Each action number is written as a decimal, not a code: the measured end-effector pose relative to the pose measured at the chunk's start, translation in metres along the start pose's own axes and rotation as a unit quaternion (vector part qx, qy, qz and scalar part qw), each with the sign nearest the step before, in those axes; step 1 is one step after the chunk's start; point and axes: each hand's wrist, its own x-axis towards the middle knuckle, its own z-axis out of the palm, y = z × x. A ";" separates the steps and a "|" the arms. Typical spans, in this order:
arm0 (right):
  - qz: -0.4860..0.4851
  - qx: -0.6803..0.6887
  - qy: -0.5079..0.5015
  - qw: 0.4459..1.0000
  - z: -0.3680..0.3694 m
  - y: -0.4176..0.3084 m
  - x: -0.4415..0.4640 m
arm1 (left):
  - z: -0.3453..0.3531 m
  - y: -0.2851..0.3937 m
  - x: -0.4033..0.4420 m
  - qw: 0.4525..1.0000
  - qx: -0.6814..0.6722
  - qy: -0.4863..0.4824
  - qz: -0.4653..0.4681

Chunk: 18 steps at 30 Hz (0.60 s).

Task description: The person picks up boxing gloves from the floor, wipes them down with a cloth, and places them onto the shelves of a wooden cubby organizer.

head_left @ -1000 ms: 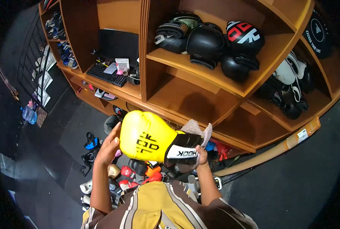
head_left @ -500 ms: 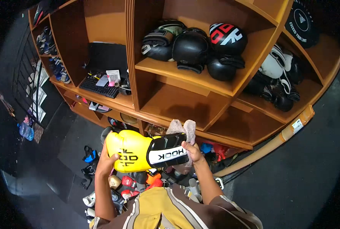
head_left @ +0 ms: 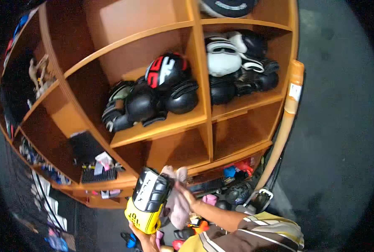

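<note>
A yellow boxing glove (head_left: 144, 206) with a black and white cuff is tilted, cuff end up, in front of the shelf. My left hand (head_left: 144, 237) holds its yellow end from below, with the fingers partly behind it. Beside the black cuff, my right hand (head_left: 184, 196) is closed on a greyish-pink cloth (head_left: 177, 210), which hangs down along the glove's right side. Motion blurs the right fingers, and the cloth covers part of them.
A wooden shelf unit (head_left: 153, 137) bears black gloves (head_left: 141, 103) and white gloves (head_left: 224, 63). At its right leans a long tan tube (head_left: 282, 134). More gear, including an orange item (head_left: 202, 226), lies on the floor. A keyboard (head_left: 99, 175) sits at the left.
The view has swung right. The yellow glove has turned from lying level to cuff end up. My right hand has left the cuff and now grips the cloth.
</note>
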 end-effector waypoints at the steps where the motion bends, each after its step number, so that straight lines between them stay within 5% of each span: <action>1: -0.009 -0.067 -0.036 0.997 -0.018 0.020 0.007 | 0.007 0.000 0.002 1.000 0.005 -0.004 -0.002; 2: -0.023 -0.132 -0.071 0.988 -0.036 0.039 0.014 | 0.019 -0.003 -0.001 0.997 0.058 0.001 0.050; 5: -0.103 -0.264 -0.095 0.954 -0.013 0.047 0.000 | 0.015 -0.001 0.009 0.995 0.078 -0.068 0.006; 6: -0.114 -0.245 -0.081 0.959 0.002 0.040 -0.006 | 0.023 -0.004 0.007 0.980 0.146 -0.135 0.017; 8: -0.140 -0.168 -0.038 0.975 0.030 0.026 -0.015 | 0.034 0.004 0.008 0.992 0.092 -0.071 -0.056; 10: -0.194 -0.124 -0.037 0.972 0.015 0.028 0.003 | -0.004 0.002 0.026 0.970 0.149 -0.180 -0.062; 11: -0.127 -0.168 -0.032 0.977 0.003 0.022 0.006 | -0.023 0.001 0.036 0.967 0.193 -0.156 -0.060; 14: -0.143 -0.095 -0.093 0.981 -0.003 0.012 0.010 | -0.071 0.006 0.066 0.943 0.319 -0.080 -0.056; 17: -0.175 -0.067 -0.138 0.973 0.006 -0.012 -0.007 | -0.042 0.013 0.056 0.869 0.484 -0.098 -0.016; 18: -0.191 -0.071 -0.149 0.968 0.000 -0.012 -0.002 | 0.001 0.012 0.039 0.837 0.515 -0.172 0.063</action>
